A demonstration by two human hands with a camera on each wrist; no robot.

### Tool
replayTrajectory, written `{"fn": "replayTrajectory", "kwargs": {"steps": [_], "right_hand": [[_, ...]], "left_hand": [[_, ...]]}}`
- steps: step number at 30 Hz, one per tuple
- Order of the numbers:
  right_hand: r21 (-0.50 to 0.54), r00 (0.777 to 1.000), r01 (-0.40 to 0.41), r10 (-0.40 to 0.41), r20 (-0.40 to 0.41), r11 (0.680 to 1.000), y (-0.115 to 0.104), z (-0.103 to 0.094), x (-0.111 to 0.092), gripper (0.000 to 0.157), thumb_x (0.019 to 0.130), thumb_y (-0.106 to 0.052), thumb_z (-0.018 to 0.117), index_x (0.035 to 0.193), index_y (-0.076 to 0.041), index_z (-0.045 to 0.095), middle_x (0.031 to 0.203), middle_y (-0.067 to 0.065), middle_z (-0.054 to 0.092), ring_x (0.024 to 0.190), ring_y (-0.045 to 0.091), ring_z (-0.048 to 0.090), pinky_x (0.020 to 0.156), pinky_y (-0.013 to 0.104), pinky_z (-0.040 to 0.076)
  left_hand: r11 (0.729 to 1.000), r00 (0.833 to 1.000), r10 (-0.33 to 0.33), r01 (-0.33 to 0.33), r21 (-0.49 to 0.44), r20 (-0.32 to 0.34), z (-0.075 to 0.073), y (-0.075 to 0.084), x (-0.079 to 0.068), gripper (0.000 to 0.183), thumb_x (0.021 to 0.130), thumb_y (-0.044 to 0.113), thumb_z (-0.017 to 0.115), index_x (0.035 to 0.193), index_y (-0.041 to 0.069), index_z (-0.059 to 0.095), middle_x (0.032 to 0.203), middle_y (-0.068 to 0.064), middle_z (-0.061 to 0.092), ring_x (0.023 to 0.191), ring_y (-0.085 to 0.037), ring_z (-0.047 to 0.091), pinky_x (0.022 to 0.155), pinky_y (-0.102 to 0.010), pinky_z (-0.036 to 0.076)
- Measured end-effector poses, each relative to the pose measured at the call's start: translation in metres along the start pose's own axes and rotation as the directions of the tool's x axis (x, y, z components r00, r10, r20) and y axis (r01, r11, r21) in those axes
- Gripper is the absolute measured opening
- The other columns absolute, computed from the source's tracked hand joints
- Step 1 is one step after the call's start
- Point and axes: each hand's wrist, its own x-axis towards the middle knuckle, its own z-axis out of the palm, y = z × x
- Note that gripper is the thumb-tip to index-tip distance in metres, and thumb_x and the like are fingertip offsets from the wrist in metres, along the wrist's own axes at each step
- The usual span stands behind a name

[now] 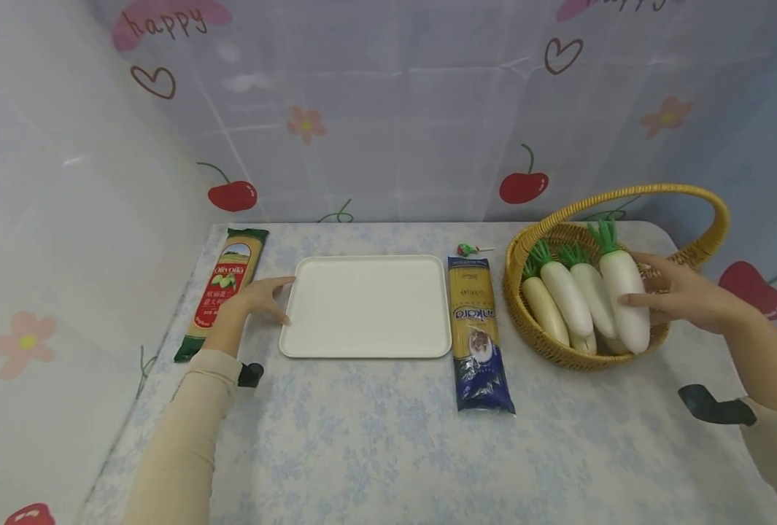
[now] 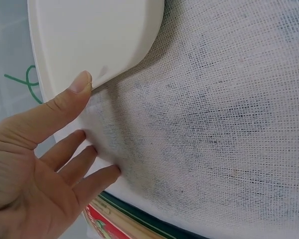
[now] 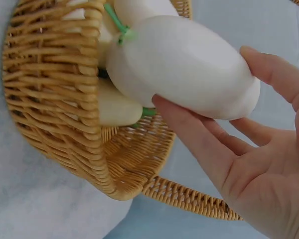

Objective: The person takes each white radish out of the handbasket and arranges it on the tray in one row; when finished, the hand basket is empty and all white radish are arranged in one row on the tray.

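My right hand (image 1: 686,295) grips a thick white radish (image 1: 618,273) with a green leafy top, tilted over the right side of a wicker basket (image 1: 562,356). In the right wrist view, thumb and fingers lie on both sides of the radish (image 3: 184,64). Several other white radishes (image 1: 565,297) lie in the basket below it. At the left end of a white rectangular tray (image 1: 368,306), my left hand (image 1: 260,297) has its fingers spread loosely. The left wrist view shows the thumb at the edge of the tray (image 2: 97,40), the other fingers beside it.
A red and green pasta packet (image 1: 227,284) lies left of the tray, partly behind the left hand. Right of the tray lies a blue and yellow pasta packet (image 1: 478,335), with a small lollipop (image 1: 468,249) above it. The basket's tall handle (image 1: 651,189) arches over its back right.
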Motion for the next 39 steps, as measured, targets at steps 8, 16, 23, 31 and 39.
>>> {"fn": "replayTrajectory", "kwargs": {"steps": [8,16,23,31,39], "right_hand": [[0.086,0.997,0.073,-0.070,-0.034,0.994,-0.004,0.015,-0.023,0.086,0.094,-0.013,0.057,0.152,-0.015,-0.006,0.132,0.040,0.034,0.091,-0.001,0.059,0.068,0.037,0.058],[0.053,0.991,0.130,-0.128,-0.046,0.990,-0.011,0.029,-0.037,0.089,0.091,-0.011,0.060,0.153,-0.018,-0.005,0.137,0.035,0.032,0.097,-0.011,0.049,0.065,0.036,0.056],[0.074,0.977,0.214,-0.212,-0.030,0.974,-0.021,0.044,-0.045,0.090,0.089,-0.002,0.060,0.153,-0.022,0.000,0.132,0.027,0.038,0.097,0.001,0.060,0.064,0.034,0.056],[0.078,0.954,0.299,-0.300,0.002,0.951,-0.035,0.059,-0.054,0.087,0.089,0.002,0.060,0.153,-0.018,0.004,0.126,0.023,0.047,0.100,0.003,0.060,0.066,0.030,0.055],[0.093,0.949,0.307,-0.312,0.040,0.947,-0.050,0.071,-0.059,0.084,0.087,0.000,0.063,0.151,-0.017,0.012,0.127,-0.001,0.042,0.104,-0.003,0.055,0.067,0.030,0.055]], "left_hand": [[1.000,1.000,-0.018,0.018,0.001,0.001,0.000,0.002,-0.001,0.095,0.074,0.019,0.080,0.150,0.007,0.023,0.148,-0.029,0.026,0.137,-0.043,0.024,0.110,-0.055,0.025],[1.000,1.000,-0.013,0.013,0.009,-0.001,0.000,0.002,0.003,0.097,0.072,0.019,0.082,0.149,0.006,0.024,0.147,-0.030,0.028,0.136,-0.043,0.026,0.109,-0.054,0.027],[1.000,1.000,-0.022,0.022,0.006,0.001,-0.001,0.003,0.003,0.097,0.072,0.018,0.082,0.149,0.006,0.024,0.147,-0.030,0.028,0.136,-0.043,0.026,0.109,-0.054,0.028],[1.000,1.000,0.000,0.000,0.018,-0.004,-0.001,0.004,0.000,0.098,0.072,0.018,0.082,0.149,0.004,0.024,0.146,-0.031,0.028,0.135,-0.044,0.027,0.107,-0.056,0.030],[1.000,1.000,-0.004,0.004,0.016,-0.005,0.000,0.003,0.001,0.098,0.072,0.019,0.083,0.149,0.005,0.024,0.146,-0.031,0.029,0.135,-0.044,0.028,0.107,-0.055,0.031]]}}
